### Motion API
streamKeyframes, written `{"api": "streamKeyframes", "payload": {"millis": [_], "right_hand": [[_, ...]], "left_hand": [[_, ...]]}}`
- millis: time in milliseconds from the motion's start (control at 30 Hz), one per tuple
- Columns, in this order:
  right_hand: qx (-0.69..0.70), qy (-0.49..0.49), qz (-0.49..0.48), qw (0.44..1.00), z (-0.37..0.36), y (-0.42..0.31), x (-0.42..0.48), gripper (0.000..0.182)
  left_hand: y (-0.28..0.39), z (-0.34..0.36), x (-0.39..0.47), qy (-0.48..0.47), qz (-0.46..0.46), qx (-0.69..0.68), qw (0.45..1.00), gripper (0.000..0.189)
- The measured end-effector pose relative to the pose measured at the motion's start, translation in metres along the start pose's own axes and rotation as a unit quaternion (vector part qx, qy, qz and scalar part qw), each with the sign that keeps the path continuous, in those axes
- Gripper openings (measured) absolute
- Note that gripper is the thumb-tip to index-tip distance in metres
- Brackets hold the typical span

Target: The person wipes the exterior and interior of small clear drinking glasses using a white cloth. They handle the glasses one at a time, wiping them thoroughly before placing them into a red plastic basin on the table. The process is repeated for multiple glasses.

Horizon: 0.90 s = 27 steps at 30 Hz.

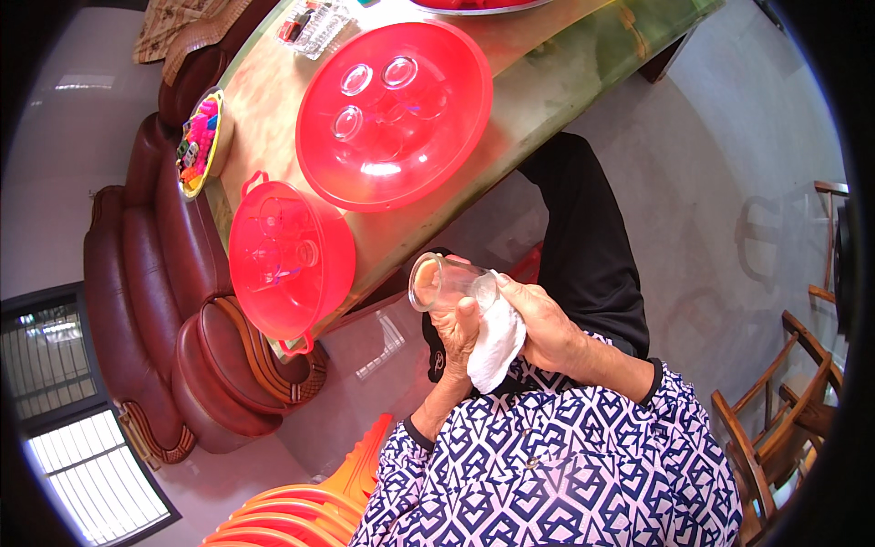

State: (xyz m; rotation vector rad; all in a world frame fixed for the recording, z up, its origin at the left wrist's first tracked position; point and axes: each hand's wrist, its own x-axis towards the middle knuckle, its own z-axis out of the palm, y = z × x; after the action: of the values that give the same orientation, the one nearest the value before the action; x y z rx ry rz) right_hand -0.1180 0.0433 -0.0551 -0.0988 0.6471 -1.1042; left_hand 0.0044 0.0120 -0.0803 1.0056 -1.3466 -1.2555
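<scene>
A clear glass jar (454, 284) lies tilted between my two hands, its open rim toward the left. My left hand (456, 328) supports it from below, thumb raised along its near side. With my right hand (547, 325) I hold a white cloth (497, 342) against the jar's base; the cloth hangs down between my wrists. On the table ahead, a large red plastic basin (410, 171) contains three upturned glass jars (348, 122). Nearer the table's left corner, a red plastic colander or basin with handles (335, 246) contains several clear glasses (273, 256).
The stone-topped table (437, 219) has its edge just beyond my hands. A bowl of colourful toys (198, 147) and a clear plastic box (314, 27) stand on it. Brown leather sofas (154, 273) are left, stacked orange stools (294, 513) below, wooden chairs (772, 424) right.
</scene>
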Motion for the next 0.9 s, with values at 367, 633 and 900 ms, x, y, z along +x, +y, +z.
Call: {"api": "streamKeyframes", "payload": {"millis": [367, 633, 900], "right_hand": [[-0.394, -0.031, -0.169, 0.903, 0.024, -0.032, -0.036, 0.032], [-0.653, 0.08, -0.433, 0.616, 0.026, -0.031, -0.006, 0.038], [-0.606, 0.083, -0.378, 0.694, 0.021, -0.038, 0.007, 0.024]], "left_hand": [[0.02, -0.011, 0.028, 0.023, -0.184, -0.288, 0.939, 0.057], [0.041, 0.0, 0.016, -0.065, -0.207, -0.381, 0.899, 0.053], [0.05, -0.004, 0.02, -0.073, -0.214, -0.382, 0.896, 0.058]]}}
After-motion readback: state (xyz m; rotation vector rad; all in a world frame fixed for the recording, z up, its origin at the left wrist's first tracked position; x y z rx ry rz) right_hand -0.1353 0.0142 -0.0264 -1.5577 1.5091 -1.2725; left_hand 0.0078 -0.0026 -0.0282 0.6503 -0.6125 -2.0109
